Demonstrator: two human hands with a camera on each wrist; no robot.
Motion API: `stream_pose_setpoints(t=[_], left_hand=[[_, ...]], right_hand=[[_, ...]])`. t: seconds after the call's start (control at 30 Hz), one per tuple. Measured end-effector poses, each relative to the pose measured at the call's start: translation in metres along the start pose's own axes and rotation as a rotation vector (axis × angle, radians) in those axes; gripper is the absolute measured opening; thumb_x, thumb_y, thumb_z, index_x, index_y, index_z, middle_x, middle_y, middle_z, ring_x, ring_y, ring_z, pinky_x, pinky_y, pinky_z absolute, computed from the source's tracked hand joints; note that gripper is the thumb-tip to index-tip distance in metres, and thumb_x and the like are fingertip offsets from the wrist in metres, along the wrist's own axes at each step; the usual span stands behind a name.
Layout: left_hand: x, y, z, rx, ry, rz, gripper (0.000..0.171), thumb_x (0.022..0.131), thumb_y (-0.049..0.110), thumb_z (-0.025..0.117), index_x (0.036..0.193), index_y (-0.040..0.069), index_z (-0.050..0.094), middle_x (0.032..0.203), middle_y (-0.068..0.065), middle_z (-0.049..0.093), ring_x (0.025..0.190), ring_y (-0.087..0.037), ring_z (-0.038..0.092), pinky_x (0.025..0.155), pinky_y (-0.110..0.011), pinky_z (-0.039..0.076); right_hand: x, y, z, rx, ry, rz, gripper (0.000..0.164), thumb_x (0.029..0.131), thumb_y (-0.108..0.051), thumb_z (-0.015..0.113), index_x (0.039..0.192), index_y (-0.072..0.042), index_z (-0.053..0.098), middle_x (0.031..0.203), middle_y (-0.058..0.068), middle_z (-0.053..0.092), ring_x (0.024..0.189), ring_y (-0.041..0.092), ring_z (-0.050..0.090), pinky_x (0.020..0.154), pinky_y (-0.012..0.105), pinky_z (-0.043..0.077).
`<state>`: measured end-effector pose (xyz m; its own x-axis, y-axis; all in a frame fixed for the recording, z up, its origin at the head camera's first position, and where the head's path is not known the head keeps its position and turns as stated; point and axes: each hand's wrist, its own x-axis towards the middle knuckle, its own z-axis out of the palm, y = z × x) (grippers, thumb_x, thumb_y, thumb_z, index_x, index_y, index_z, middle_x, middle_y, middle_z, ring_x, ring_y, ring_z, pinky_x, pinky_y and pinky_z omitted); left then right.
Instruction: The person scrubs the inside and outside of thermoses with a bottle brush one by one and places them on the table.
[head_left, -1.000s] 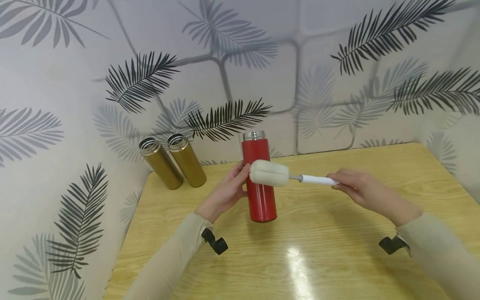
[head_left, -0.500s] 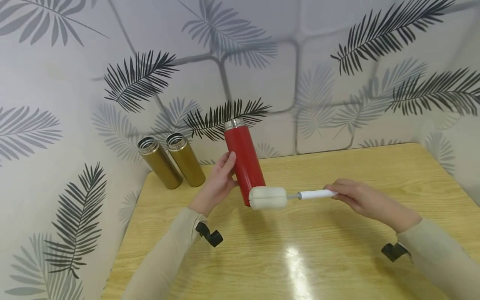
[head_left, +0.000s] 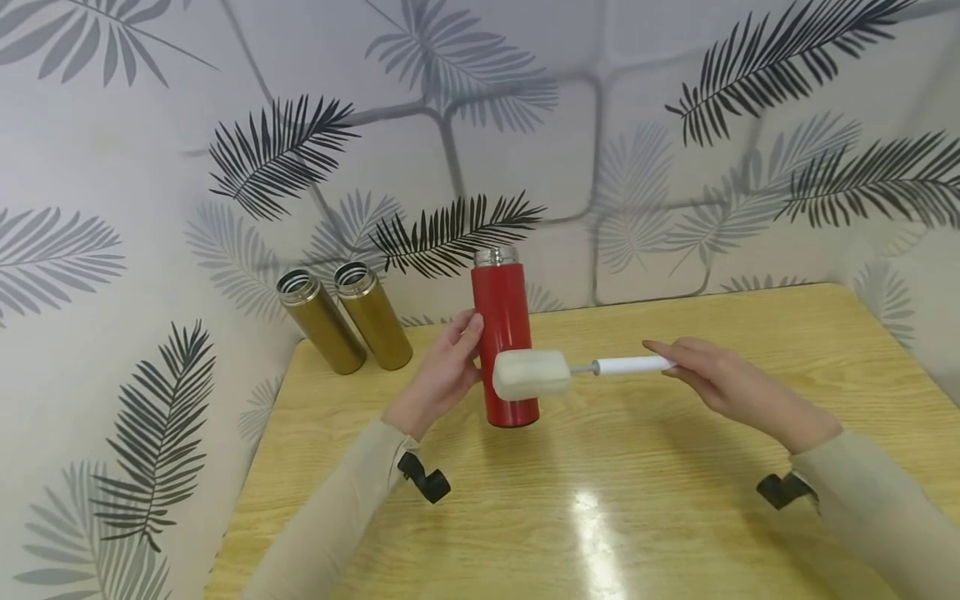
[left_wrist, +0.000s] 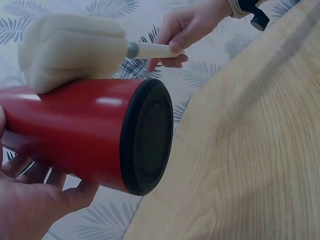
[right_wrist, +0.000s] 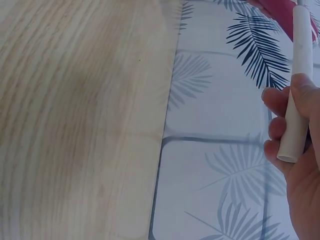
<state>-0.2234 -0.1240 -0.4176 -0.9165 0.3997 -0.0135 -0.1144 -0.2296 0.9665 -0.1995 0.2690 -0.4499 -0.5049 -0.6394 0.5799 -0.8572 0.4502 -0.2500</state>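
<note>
My left hand (head_left: pixel 444 367) grips a red thermos bottle (head_left: pixel 504 312) by its left side, holding it above the table. The bottle has a bare silver neck at the top, and its black base (left_wrist: pixel 150 137) faces the left wrist camera. In my right hand (head_left: pixel 716 377) is the white handle (head_left: pixel 633 365) of a bottle brush. The brush's cream sponge head (head_left: pixel 532 375) lies across the lower front of the bottle; in the left wrist view it meets the red wall. Fingers and thumb curl round the handle (right_wrist: pixel 301 55) in the right wrist view.
Two gold thermos bottles (head_left: pixel 322 321) without lids stand at the table's back left corner, by the wall. The wooden table (head_left: pixel 675 500) reaches back to a wall (head_left: pixel 525 167) with a leaf pattern.
The red bottle tilted to the left and rose, then came back nearly upright, slightly left of where it was. The sponge head went down to the bottle's base, then up again.
</note>
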Motion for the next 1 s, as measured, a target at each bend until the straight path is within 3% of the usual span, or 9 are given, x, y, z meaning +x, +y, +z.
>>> stream_pose_setpoints(t=[0.17,0.4,0.5,0.63,0.7,0.8,0.9,1.0], left_hand=[[-0.002,-0.005,0.003,0.003,-0.033,-0.025,0.052,0.114,0.033,0.040,0.158,0.006,0.033,0.144,-0.013,0.051,0.127,-0.023,0.052,0.100,-0.044,0.052],[-0.006,-0.010,0.010,-0.034,-0.115,-0.005,0.056,0.114,0.040,0.037,0.155,0.003,0.035,0.135,-0.001,0.057,0.125,-0.016,0.055,0.100,-0.036,0.053],[-0.005,-0.010,0.011,-0.018,-0.141,0.015,0.070,0.108,0.049,0.050,0.159,0.006,0.032,0.140,-0.003,0.056,0.128,-0.017,0.055,0.104,-0.037,0.052],[-0.004,-0.009,0.013,0.043,-0.124,0.008,0.097,0.089,0.057,0.075,0.162,0.011,0.030,0.150,-0.014,0.053,0.130,-0.022,0.057,0.111,-0.042,0.048],[-0.003,-0.009,0.014,0.062,-0.113,-0.004,0.092,0.092,0.051,0.076,0.161,0.010,0.031,0.152,-0.018,0.051,0.130,-0.026,0.057,0.114,-0.045,0.046],[-0.003,-0.007,0.014,0.093,-0.109,-0.020,0.072,0.105,0.037,0.063,0.162,0.011,0.028,0.153,-0.020,0.049,0.133,-0.028,0.055,0.117,-0.049,0.042],[-0.003,-0.006,0.014,0.114,-0.113,-0.037,0.058,0.112,0.025,0.049,0.163,0.013,0.025,0.155,-0.020,0.047,0.137,-0.030,0.051,0.119,-0.051,0.037],[-0.003,-0.006,0.012,0.134,-0.106,-0.050,0.058,0.112,0.024,0.047,0.164,0.016,0.024,0.156,-0.019,0.045,0.140,-0.032,0.047,0.120,-0.054,0.035]], right_hand=[[0.003,0.006,-0.003,-0.005,0.079,-0.008,0.049,0.110,-0.036,0.043,0.145,-0.006,0.060,0.090,-0.007,0.058,0.074,-0.001,0.039,0.063,0.018,0.037],[0.013,0.009,-0.014,-0.049,0.152,-0.010,0.054,0.110,-0.042,0.040,0.146,-0.006,0.060,0.085,-0.004,0.058,0.069,0.000,0.036,0.061,0.017,0.033],[0.017,0.009,-0.019,-0.065,0.170,-0.002,0.057,0.110,-0.043,0.040,0.143,-0.001,0.061,0.089,0.001,0.064,0.072,0.004,0.042,0.064,0.020,0.035],[0.021,0.008,-0.025,-0.090,0.177,0.012,0.060,0.110,-0.044,0.037,0.139,0.003,0.062,0.104,0.010,0.072,0.080,0.012,0.056,0.070,0.023,0.042],[0.022,0.007,-0.026,-0.099,0.177,0.020,0.061,0.110,-0.044,0.037,0.138,0.004,0.062,0.109,0.012,0.073,0.083,0.014,0.060,0.073,0.023,0.043],[0.022,0.007,-0.026,-0.089,0.166,0.033,0.058,0.110,-0.041,0.039,0.139,0.005,0.061,0.109,0.011,0.072,0.084,0.014,0.060,0.074,0.023,0.043],[0.020,0.006,-0.023,-0.083,0.126,0.052,0.042,0.111,-0.022,0.050,0.143,0.004,0.057,0.100,0.007,0.069,0.079,0.009,0.053,0.070,0.023,0.041],[0.019,0.005,-0.020,-0.075,0.094,0.071,0.040,0.105,-0.006,0.060,0.144,0.003,0.056,0.092,0.000,0.061,0.074,0.005,0.043,0.066,0.022,0.037]])
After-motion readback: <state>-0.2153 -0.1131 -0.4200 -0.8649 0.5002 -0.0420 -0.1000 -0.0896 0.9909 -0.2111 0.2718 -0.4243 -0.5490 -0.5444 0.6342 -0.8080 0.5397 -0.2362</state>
